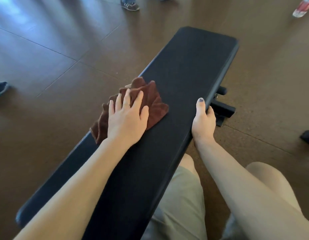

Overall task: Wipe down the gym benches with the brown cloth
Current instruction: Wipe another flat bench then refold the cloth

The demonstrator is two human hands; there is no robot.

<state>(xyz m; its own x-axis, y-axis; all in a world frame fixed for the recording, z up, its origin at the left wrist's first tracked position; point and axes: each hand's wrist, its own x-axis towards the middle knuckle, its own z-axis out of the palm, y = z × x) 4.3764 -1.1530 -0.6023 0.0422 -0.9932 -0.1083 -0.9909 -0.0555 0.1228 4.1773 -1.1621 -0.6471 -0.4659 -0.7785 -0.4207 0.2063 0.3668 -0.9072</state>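
1. Brown cloth (146,104) bunched on the black gym bench pad (185,70), near its far-side edge, about midway along.
2. Left hand (127,116) flat, fingers spread, pressing the cloth; right hand (203,122) gripping the near edge.
3. Risks: bunched folds skipping patches; cloth sliding off onto the floor (46,49); far end missed.

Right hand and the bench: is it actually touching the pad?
Touching. The head view shows the right hand gripping the bench edge, thumb lying on top of the pad and fingers curled under the side.
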